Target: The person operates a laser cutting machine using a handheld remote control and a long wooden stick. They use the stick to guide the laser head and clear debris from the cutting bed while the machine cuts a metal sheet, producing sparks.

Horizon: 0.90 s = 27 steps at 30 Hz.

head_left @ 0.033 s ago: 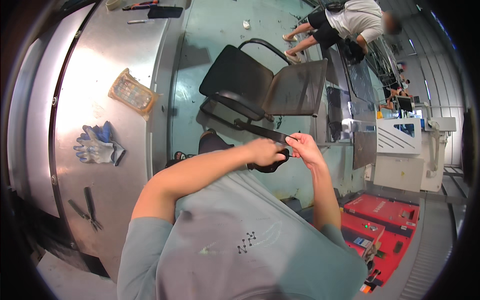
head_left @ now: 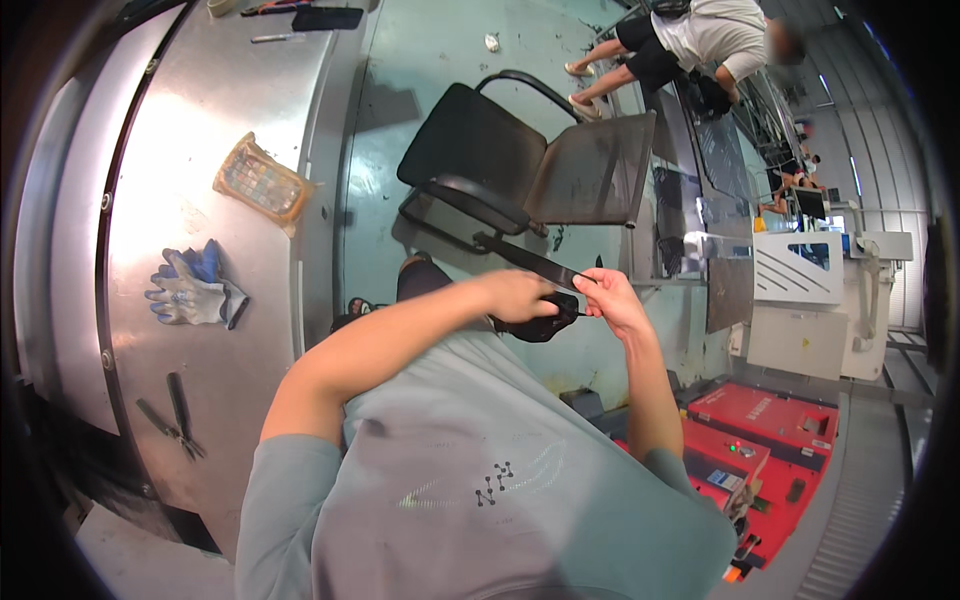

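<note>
A black strap point(head_left: 540, 262) stretches from beside the chair to my right hand point(head_left: 612, 300), whose thumb and fingers pinch its end. A thin dark tip stands up just above those fingers. My left hand point(head_left: 522, 297) reaches across my body, close to the right one, with its fingers curled at the upper edge of a dark bundle point(head_left: 538, 328). What the left fingertips hold is hidden. Just beyond my hands stands a black office chair point(head_left: 480, 150) with armrests and a dark brown panel-like part point(head_left: 592, 172) on its right.
On the metal bench point(head_left: 250, 370) at left lie grey-blue gloves point(head_left: 195, 287), pliers point(head_left: 174, 418), a yellowish wrapped package point(head_left: 264, 185) and a black flat object point(head_left: 327, 18). Red machines point(head_left: 765, 430) stand at lower right. Another person point(head_left: 700, 45) bends over at the back right.
My left hand has shifted slightly left, away from my right hand. A dark tip now shows above my right fingers. The strap stays in the right hand's pinch.
</note>
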Motion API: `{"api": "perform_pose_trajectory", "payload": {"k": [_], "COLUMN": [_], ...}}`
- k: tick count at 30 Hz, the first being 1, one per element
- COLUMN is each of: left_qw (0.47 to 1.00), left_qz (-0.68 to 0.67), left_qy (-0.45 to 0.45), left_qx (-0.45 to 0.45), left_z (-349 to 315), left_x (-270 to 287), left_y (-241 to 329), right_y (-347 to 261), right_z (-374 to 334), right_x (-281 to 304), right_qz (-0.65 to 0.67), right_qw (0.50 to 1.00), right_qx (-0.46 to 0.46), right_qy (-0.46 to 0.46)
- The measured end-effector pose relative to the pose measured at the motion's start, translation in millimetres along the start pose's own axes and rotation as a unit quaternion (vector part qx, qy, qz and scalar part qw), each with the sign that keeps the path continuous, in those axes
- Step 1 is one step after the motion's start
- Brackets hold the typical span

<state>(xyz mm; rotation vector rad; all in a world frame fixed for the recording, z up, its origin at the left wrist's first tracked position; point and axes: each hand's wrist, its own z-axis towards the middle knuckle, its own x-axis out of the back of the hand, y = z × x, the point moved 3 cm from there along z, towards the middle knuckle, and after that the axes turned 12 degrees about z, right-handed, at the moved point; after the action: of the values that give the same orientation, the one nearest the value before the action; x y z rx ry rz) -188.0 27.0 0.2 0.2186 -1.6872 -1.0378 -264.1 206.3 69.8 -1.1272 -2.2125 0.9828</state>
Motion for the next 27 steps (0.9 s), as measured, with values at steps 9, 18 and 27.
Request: {"api": "perform_pose_trajectory", "payload": {"k": [9, 18, 27], "left_qw": [0.765, 0.459, 0.272], "left_qz": [-0.307, -0.439, -0.537], "left_qy": [0.343, 0.068, 0.367], "left_qx": [0.45, 0.77, 0.709], "left_z": [-260.5, -260.0, -128.3], "left_x": [-114.9, -421.3, -390.2], "left_y": [-109.4, 24.9, 42.5], "right_y": [86.3, 78.5, 46.2], "right_z": [-9.8, -58.3, -22.1], "right_x": [37.9, 23.9, 86.6], "right_qz": [-0.05, -0.17, -0.248], "right_qw": [0.998, 0.973, 0.952], "right_qx": [-0.031, -0.153, -0.18], "right_qy": [0.016, 0.038, -0.013]}}
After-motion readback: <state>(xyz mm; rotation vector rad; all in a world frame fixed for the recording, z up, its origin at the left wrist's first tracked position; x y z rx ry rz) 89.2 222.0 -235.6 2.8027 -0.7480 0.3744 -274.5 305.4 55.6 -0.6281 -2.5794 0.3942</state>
